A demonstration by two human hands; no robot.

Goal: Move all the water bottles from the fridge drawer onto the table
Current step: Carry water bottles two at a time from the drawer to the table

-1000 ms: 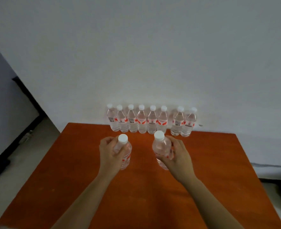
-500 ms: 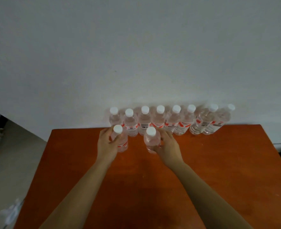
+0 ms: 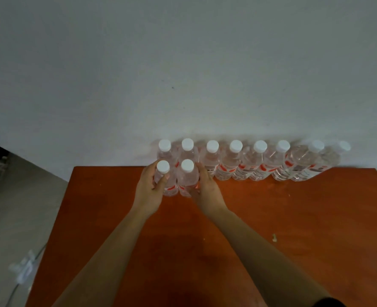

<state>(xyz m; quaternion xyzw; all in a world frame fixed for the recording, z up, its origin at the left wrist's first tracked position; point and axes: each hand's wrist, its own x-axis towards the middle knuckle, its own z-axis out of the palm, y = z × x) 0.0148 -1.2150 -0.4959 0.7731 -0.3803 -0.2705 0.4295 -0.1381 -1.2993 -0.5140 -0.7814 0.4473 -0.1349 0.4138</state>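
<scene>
Two at once, advanced clear white-capped plastic bottles (image 3: 186,176) to rear row (image 3: 236,161); kept left hand (image 3: 148,189), right hand (image 3: 207,189) gripping; release pending.

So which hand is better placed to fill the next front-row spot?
Probably the right hand: it grips the right bottle, next to the free table space. The left hand, gripping the left bottle, is farther off.

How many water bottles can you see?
10. Eight bottles line the wall; two more sit before the row's left end, one in the left hand, one in the right hand. None seems hidden.
</scene>
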